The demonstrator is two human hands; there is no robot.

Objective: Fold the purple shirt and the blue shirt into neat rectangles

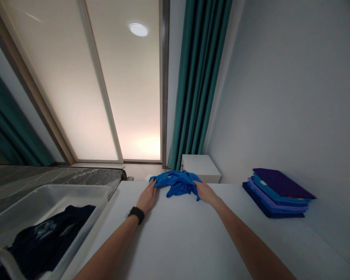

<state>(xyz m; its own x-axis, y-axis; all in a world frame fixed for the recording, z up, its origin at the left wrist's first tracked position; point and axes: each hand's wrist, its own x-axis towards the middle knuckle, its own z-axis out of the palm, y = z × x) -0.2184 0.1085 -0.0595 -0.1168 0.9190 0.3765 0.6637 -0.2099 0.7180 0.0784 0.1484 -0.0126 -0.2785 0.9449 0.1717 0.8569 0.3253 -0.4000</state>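
A crumpled bright blue garment [179, 182] is stretched between my hands at the far edge of the white table [175, 237]. My left hand [148, 195], with a black watch on its wrist, grips the garment's left end. On the right end my right hand [205, 191] is closed over the cloth. Part of the garment hangs or lies toward me in the middle; its exact kind cannot be made out. Some fingertips are hidden by the fabric.
At the right stands a stack of folded clothes [277, 192] in purple and blues, near the wall. To the left, a translucent plastic bin [76, 190] holds a dark printed garment [52, 233]. A white cabinet [201, 165] sits behind the table, beside a teal curtain [202, 77].
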